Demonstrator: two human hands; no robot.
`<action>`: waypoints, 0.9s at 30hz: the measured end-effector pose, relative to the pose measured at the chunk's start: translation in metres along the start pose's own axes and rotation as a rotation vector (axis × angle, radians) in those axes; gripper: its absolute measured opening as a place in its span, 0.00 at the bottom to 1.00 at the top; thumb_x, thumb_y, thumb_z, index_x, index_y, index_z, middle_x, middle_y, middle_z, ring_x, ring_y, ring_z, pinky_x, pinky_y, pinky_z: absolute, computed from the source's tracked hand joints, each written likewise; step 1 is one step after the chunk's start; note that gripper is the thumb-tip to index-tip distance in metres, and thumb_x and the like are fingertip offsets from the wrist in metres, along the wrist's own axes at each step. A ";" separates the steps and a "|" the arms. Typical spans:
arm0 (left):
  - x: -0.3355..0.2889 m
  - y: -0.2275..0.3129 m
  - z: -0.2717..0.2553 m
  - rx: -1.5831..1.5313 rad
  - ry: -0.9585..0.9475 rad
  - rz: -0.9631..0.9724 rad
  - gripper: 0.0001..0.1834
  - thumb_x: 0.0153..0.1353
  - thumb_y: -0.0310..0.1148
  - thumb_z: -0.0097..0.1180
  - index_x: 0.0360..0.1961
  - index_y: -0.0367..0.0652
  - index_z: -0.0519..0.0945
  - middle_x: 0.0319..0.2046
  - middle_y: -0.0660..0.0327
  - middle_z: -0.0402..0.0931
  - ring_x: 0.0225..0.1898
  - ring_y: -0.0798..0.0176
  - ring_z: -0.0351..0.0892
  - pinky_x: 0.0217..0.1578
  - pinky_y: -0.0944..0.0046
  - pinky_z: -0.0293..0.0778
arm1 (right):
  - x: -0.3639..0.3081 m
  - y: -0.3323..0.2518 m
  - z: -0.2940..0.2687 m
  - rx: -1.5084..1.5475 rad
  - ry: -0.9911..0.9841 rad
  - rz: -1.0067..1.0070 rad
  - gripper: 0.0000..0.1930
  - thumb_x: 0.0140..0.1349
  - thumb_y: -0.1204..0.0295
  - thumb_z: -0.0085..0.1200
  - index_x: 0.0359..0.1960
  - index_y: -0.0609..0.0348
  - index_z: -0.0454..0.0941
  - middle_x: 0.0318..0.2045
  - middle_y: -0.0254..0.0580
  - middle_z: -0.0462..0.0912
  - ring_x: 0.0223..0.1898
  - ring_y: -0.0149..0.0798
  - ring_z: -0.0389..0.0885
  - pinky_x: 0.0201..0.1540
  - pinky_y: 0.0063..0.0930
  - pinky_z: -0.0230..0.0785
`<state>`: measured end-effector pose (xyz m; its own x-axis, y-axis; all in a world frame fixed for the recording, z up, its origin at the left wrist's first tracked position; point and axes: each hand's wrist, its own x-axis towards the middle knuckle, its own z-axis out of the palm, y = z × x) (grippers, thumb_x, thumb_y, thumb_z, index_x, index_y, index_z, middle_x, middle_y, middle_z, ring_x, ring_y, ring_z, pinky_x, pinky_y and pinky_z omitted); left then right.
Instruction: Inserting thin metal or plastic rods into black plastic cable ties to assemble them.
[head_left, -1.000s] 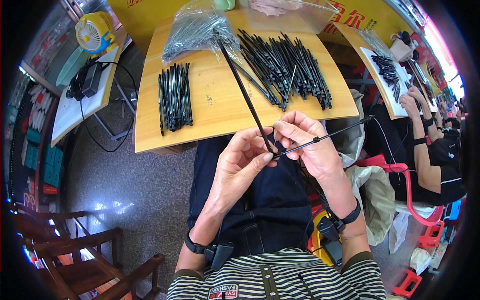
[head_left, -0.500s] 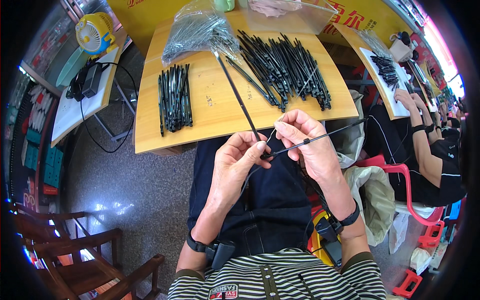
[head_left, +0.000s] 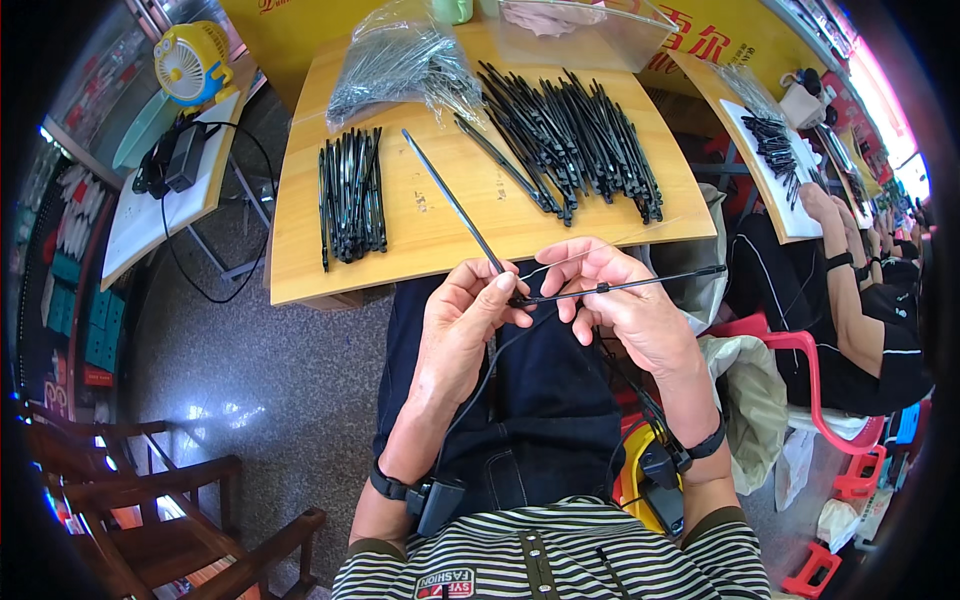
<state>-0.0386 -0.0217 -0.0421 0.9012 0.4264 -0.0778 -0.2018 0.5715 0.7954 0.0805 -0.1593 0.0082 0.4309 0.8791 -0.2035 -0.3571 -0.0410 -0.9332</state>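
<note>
My left hand (head_left: 455,325) is closed, its thumb and fingers pinching the spot where two thin black rods meet. One rod (head_left: 450,192) slants up and left over the table. The other rod (head_left: 655,281) extends to the right across my right hand and has a small black collar partway along it. My right hand (head_left: 630,300) has thumb and forefinger pinched on a thin pale wire (head_left: 533,271), which runs from the joint. The exact form of the joint is hidden by my left fingers.
The wooden table (head_left: 420,240) bears a neat bundle of black rods (head_left: 352,195), a larger loose pile (head_left: 580,140) and a plastic bag of thin wires (head_left: 395,75). A co-worker's arm (head_left: 845,290) shows at right, beside a red chair (head_left: 815,370). Wooden armchairs (head_left: 190,500) stand at left.
My right hand has turned and lowered a little, and the wire has swung from upright toward the right. The slanting rod leans further left, while the other lies flatter.
</note>
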 end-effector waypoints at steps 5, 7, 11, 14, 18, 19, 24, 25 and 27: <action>0.000 0.001 0.000 0.005 0.003 -0.014 0.07 0.62 0.31 0.51 0.36 0.39 0.71 0.33 0.58 0.74 0.33 0.66 0.77 0.32 0.71 0.73 | -0.005 -0.008 0.002 -0.001 0.016 -0.039 0.15 0.61 0.76 0.41 0.50 0.64 0.68 0.38 0.39 0.73 0.33 0.28 0.72 0.30 0.17 0.69; 0.000 0.001 0.001 0.016 0.001 -0.020 0.06 0.62 0.31 0.51 0.36 0.39 0.71 0.33 0.58 0.74 0.33 0.66 0.77 0.31 0.72 0.74 | -0.005 -0.011 0.003 -0.006 0.019 -0.059 0.15 0.62 0.76 0.41 0.51 0.64 0.68 0.38 0.39 0.73 0.33 0.28 0.72 0.30 0.16 0.69; -0.002 0.001 0.004 0.097 -0.129 -0.064 0.06 0.62 0.31 0.51 0.35 0.39 0.72 0.32 0.60 0.75 0.33 0.68 0.76 0.32 0.71 0.74 | -0.004 -0.015 0.002 -0.026 0.081 -0.105 0.13 0.64 0.73 0.42 0.48 0.63 0.70 0.33 0.34 0.74 0.31 0.22 0.71 0.28 0.12 0.65; -0.004 -0.001 0.007 0.149 -0.179 -0.064 0.06 0.62 0.31 0.52 0.36 0.39 0.72 0.32 0.62 0.75 0.34 0.69 0.75 0.33 0.71 0.74 | -0.002 -0.011 0.001 -0.041 0.094 -0.111 0.12 0.67 0.67 0.43 0.45 0.62 0.73 0.28 0.29 0.74 0.27 0.18 0.69 0.26 0.10 0.63; -0.003 -0.004 0.011 0.206 -0.156 -0.001 0.07 0.62 0.30 0.52 0.37 0.39 0.73 0.32 0.64 0.74 0.35 0.71 0.74 0.35 0.69 0.74 | 0.001 -0.006 0.003 -0.072 0.093 -0.098 0.11 0.67 0.67 0.43 0.43 0.62 0.73 0.28 0.30 0.74 0.25 0.18 0.69 0.25 0.11 0.64; -0.003 -0.004 0.011 0.206 -0.156 -0.002 0.07 0.62 0.30 0.52 0.37 0.39 0.73 0.32 0.64 0.74 0.35 0.71 0.74 0.35 0.69 0.74 | 0.001 -0.005 0.003 -0.068 0.089 -0.082 0.11 0.67 0.67 0.43 0.42 0.62 0.73 0.28 0.29 0.74 0.25 0.18 0.69 0.25 0.11 0.64; -0.002 -0.002 0.013 0.147 -0.149 -0.046 0.07 0.61 0.29 0.53 0.38 0.38 0.73 0.33 0.63 0.75 0.33 0.70 0.75 0.37 0.69 0.73 | 0.004 -0.001 -0.001 -0.031 0.086 -0.124 0.11 0.66 0.69 0.45 0.43 0.62 0.72 0.31 0.32 0.73 0.25 0.20 0.70 0.24 0.11 0.65; -0.003 -0.002 0.012 0.148 -0.148 -0.046 0.07 0.61 0.29 0.53 0.38 0.38 0.73 0.33 0.63 0.75 0.33 0.70 0.75 0.37 0.69 0.73 | 0.005 -0.001 0.000 -0.015 0.099 -0.147 0.11 0.65 0.70 0.46 0.44 0.63 0.71 0.33 0.35 0.73 0.25 0.21 0.71 0.23 0.12 0.66; -0.003 -0.002 0.012 0.192 -0.129 -0.054 0.06 0.61 0.29 0.53 0.38 0.38 0.73 0.33 0.63 0.75 0.33 0.70 0.75 0.37 0.69 0.73 | 0.004 -0.004 -0.001 -0.017 0.111 -0.159 0.10 0.65 0.70 0.46 0.43 0.63 0.71 0.33 0.35 0.73 0.25 0.22 0.71 0.23 0.13 0.66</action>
<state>-0.0360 -0.0329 -0.0364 0.9527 0.2988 -0.0555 -0.0865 0.4418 0.8929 0.0843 -0.1562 0.0109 0.5700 0.8174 -0.0840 -0.2638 0.0852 -0.9608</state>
